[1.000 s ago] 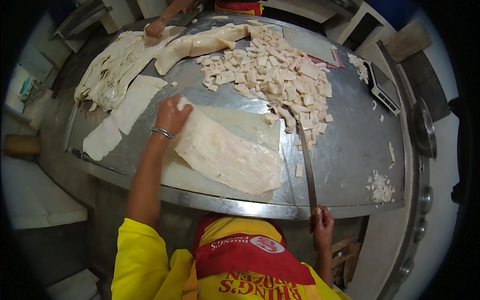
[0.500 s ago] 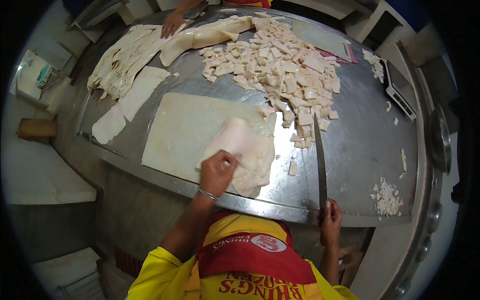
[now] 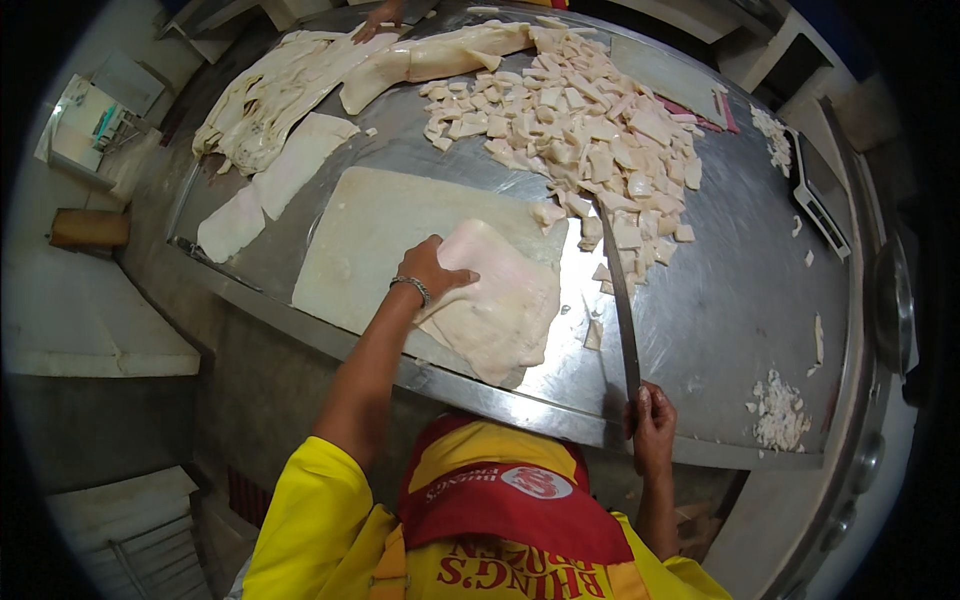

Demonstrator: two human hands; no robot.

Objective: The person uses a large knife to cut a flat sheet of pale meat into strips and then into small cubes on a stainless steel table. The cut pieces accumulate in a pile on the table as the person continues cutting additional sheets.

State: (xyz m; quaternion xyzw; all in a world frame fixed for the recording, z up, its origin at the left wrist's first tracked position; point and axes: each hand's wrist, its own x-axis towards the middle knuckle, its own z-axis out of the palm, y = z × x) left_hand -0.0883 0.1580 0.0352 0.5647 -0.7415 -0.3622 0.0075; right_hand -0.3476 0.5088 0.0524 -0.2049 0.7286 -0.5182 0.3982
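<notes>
A pale sheet of pork skin (image 3: 505,305) lies on a whitish cutting board (image 3: 350,230), partly over the board's right and near edges. My left hand (image 3: 435,272) rests on the sheet's left edge, thumb stretched across it and apart from the fingers. At the table's near edge, my right hand (image 3: 653,420) is closed round the handle of a long knife (image 3: 622,310). Its narrow dark blade points away from me, the tip beside a big heap of cut skin pieces (image 3: 600,130). One loose cut piece (image 3: 594,335) lies between board and blade.
The steel table (image 3: 730,330) also bears large skin sheets (image 3: 265,95) and a rolled length (image 3: 430,62) at the far left. Another person's hand (image 3: 380,20) touches those sheets. A scale (image 3: 822,210) stands at the right, with white scraps (image 3: 778,412) nearer me.
My left hand has moved up and left along the sheet, its fingers spreading from a closed grasp. The sheet lies flatter. The knife has tilted, its tip swinging left.
</notes>
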